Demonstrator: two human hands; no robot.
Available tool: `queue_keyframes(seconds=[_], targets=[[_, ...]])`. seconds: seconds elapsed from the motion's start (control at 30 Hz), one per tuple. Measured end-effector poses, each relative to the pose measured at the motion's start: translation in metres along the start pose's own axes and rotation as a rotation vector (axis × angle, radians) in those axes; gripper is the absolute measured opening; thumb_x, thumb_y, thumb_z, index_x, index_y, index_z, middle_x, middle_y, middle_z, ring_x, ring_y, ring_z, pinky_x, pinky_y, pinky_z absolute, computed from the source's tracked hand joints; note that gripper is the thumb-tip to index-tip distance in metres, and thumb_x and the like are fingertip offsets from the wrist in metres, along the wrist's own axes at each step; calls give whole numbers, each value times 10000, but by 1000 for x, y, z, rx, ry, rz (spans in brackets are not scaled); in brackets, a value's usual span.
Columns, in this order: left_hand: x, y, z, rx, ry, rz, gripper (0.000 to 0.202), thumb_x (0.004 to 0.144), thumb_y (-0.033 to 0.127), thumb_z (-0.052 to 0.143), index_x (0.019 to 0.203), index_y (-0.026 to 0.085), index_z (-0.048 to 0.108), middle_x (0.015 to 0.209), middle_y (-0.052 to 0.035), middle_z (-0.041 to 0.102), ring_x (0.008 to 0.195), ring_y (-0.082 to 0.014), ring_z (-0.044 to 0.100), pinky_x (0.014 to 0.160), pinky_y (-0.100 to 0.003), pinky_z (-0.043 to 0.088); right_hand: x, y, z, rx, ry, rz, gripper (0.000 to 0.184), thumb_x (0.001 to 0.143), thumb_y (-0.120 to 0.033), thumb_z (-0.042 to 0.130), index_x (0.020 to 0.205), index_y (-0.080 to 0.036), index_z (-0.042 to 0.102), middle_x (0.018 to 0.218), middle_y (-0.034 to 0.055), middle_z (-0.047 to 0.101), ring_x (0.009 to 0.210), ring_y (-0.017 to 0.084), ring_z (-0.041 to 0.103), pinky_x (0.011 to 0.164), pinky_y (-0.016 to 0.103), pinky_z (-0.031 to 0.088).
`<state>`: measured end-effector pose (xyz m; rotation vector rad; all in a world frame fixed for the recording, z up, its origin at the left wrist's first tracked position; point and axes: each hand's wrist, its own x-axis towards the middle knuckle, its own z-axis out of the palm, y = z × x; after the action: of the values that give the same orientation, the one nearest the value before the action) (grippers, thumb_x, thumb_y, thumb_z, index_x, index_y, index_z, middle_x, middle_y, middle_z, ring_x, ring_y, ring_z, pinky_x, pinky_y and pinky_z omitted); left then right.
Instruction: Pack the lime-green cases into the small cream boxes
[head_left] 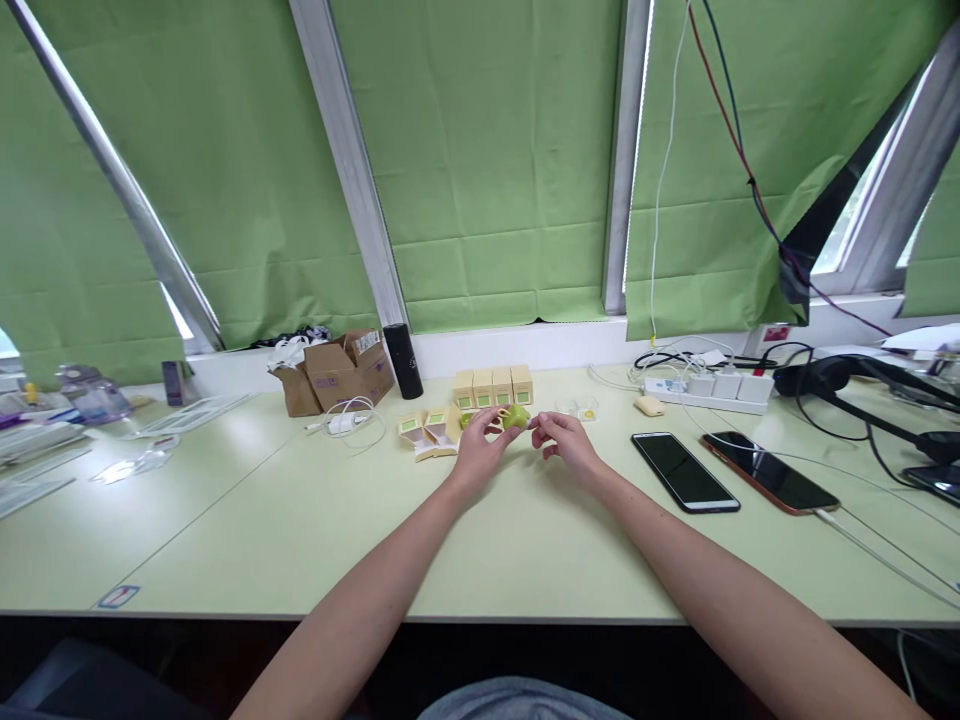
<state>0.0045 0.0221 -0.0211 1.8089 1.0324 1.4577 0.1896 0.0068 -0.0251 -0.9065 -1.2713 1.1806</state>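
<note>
My left hand (480,448) is closed around a small, rounded green object (516,416) above the desk; its exact kind is too small to make out. Close by on the right, the thumb and forefinger of my right hand (564,440) pinch together beside the green object. Whatever sits between those fingertips is too small to name. Left of my hands lie opened pale-yellow cardboard boxes (431,432) with green squares on them. Another green piece (466,419) is partly hidden behind my left hand. Several closed boxes (493,386) of the same sort stand in a row behind.
Behind my right hand lies a clear plastic piece (577,409). Two phones (684,472), a beige case (649,405), a power strip (709,388) and a black headset (862,390) occupy the right side. A brown carton (345,375), black cylinder (403,362) and white charger (345,422) stand left.
</note>
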Motion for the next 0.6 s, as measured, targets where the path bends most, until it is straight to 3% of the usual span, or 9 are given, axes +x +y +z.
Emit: queue_keyframes(seconds=[0.13,0.27,0.37,0.47,0.6], targets=[[3,-1,-2,-26,-22,-80,452,825,566,781,1038,167,790,1097,-124,770,994,-250,699,846,-356,546,6,4,-4,-151,46,-30,427,799,-603,667,858,-186,736,715,40,653,720,196,612,603,296,436],[8,-9,-4,-25,20,-113,538,792,672,755,949,160,804,976,-99,780,880,-235,687,788,-341,540,13,6,-19,-485,287,-50,257,902,-339,578,1058,-194,723,803,50,690,762,214,626,698,337,449],[9,-13,-5,-43,22,-124,573,788,713,728,932,163,799,945,-86,773,828,-215,667,778,-341,544,16,5,-37,-864,444,-52,367,941,-215,537,1280,-235,676,1052,104,719,992,272,627,805,375,436],[9,-13,-6,-44,10,-122,586,798,724,707,931,161,796,964,-92,770,837,-211,651,780,-341,551,16,5,-55,-1251,541,-87,485,928,-149,549,1398,-223,640,1246,180,649,1151,337,541,910,429,392],[7,-11,-6,-36,11,-131,572,805,712,705,937,163,799,970,-96,767,869,-219,649,794,-342,548,17,8,-69,-1492,540,-79,488,870,-75,554,1298,-235,724,1280,189,589,1189,353,475,951,444,338]])
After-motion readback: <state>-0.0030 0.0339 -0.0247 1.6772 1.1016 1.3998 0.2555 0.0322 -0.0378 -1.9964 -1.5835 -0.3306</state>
